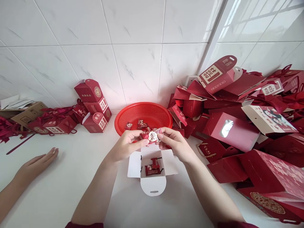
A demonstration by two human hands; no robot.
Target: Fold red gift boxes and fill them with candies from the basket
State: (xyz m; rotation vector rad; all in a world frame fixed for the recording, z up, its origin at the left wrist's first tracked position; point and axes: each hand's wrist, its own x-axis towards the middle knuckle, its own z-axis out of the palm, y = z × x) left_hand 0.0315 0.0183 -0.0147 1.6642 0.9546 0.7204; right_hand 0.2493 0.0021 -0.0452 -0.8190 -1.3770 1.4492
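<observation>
Between the fingertips of my left hand (pixel 127 143) and my right hand (pixel 174 142) are red wrapped candies (pixel 152 136) with a white round label and gold lettering. Both hands are closed on them, and how many they hold is partly hidden. Below stands an open gift box (pixel 153 186), its white inner flaps folded outward. Red candy packets (pixel 153 171) lie inside it. Just behind my hands sits a red plastic basket (pixel 142 109) with several more candies (pixel 142 123) in it.
Another person's hand (pixel 39 163) rests on the white table at the left. Red gift boxes (pixel 95 122) stand stacked at the back left, beside a cardboard piece (pixel 29 117). A large heap of red boxes (pixel 234 129) fills the right side. Behind is a tiled wall (pixel 137 69).
</observation>
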